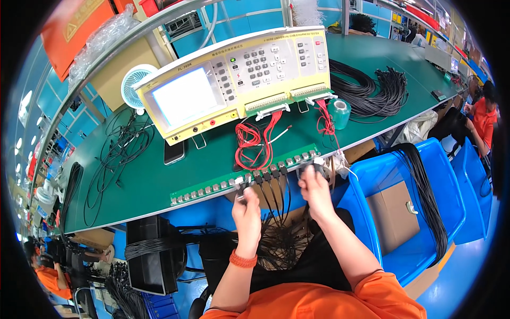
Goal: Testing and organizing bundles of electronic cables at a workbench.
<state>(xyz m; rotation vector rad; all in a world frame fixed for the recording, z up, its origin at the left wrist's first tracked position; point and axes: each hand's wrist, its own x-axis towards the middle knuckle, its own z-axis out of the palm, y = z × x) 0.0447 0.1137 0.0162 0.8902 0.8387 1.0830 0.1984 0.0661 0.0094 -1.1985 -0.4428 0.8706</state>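
My left hand (246, 208) pinches a black cable plug at the long green connector strip (212, 187) on the table's front edge, near its middle sockets. My right hand (314, 187) grips another black cable plug close to the strip's right end. Several black cables (272, 199) hang plugged in the strip between my hands and drop to a bundle in my lap (281, 244). Red wires (249, 146) run from the strip up to a cream cable tester (239, 80) with a lit screen and keypad.
The green table (143, 181) carries loose black cables (114, 154) at left, a black cable bundle (372, 90) at right, a green tape roll (339, 112), a phone (174, 152) and a small fan (135, 85). Blue bins (419, 212) stand right. Other persons in orange sit at far right (483, 119) and lower left (50, 276).
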